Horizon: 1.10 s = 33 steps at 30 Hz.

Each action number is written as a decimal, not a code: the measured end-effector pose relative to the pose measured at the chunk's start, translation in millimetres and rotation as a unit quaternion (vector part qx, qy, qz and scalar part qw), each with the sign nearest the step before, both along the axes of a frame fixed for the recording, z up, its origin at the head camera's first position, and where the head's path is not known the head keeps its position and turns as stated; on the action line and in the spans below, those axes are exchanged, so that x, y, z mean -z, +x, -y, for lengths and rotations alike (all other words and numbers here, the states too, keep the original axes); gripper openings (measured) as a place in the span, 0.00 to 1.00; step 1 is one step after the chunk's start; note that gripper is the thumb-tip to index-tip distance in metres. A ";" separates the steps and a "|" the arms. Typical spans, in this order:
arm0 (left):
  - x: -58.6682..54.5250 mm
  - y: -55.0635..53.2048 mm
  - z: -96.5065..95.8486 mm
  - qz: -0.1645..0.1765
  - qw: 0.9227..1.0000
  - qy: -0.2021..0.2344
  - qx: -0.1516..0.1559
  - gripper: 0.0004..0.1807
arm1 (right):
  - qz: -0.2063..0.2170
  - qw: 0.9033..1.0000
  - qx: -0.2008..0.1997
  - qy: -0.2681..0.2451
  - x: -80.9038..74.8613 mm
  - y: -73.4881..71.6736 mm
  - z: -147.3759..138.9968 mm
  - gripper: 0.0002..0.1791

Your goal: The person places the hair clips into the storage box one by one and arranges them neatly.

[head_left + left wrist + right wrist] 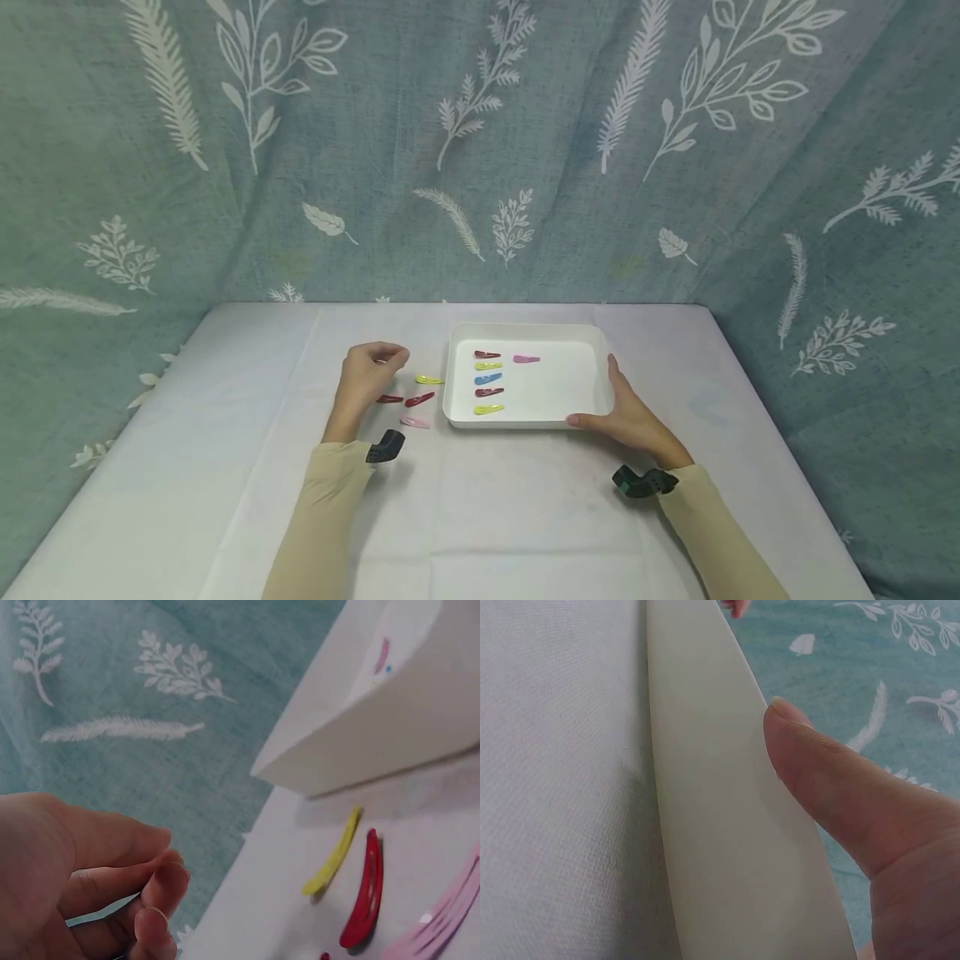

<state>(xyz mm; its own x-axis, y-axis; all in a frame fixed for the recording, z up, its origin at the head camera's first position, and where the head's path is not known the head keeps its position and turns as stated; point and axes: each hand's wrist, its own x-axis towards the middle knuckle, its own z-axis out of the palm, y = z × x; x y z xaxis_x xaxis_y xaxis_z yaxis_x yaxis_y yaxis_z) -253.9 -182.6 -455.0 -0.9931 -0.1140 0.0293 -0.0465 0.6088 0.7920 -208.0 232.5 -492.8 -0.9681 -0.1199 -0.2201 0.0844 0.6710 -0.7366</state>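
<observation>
My left hand (pixel 369 371) hovers left of the tray, over loose hair clips, with its fingers bent. In the left wrist view the fingertips (pixel 166 881) come close together, with nothing visible between them. Near it lie a yellow clip (pixel 429 380), a red clip (pixel 420 400), a darker red clip (pixel 390 399) partly by the hand, and a pink clip (pixel 415 422). My right hand (pixel 626 417) holds the white tray (pixel 525 423) at its near right corner, thumb (pixel 802 750) on the front rim and fingers along the right side.
Inside the tray, several clips form a column at the left: red, yellow, blue (pixel 488 378), dark red and yellow. A pink-purple clip (pixel 527 359) lies right of the top one. White cloth (pixel 525 508) covers the table; a green leaf-patterned curtain (pixel 390 208) hangs behind.
</observation>
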 end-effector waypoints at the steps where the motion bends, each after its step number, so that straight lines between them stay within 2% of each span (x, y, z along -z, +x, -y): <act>1: 2.6 -0.2 0.6 0.004 1.000 -0.004 -0.002 0.18 | 0.001 1.000 0.002 0.001 -0.2 0.6 0.5 0.80; 8: 17.7 -5.8 -2.7 0.026 0.999 -0.023 -0.001 0.18 | 0.008 1.000 0.012 0.003 -4.3 1.5 1.1 0.80; 16: 27.2 -6.5 -8.7 0.047 0.998 -0.050 0.009 0.16 | 0.014 1.000 0.008 0.002 -5.1 0.3 1.6 0.79; 27: 28.6 -5.0 -14.5 0.065 0.994 -0.084 0.013 0.14 | 0.009 1.000 0.005 -0.003 -3.0 0.9 1.0 0.80; 33: 27.0 -3.4 -17.6 0.074 0.993 -0.097 0.005 0.13 | 0.008 1.000 0.002 -0.002 -3.2 0.9 0.6 0.79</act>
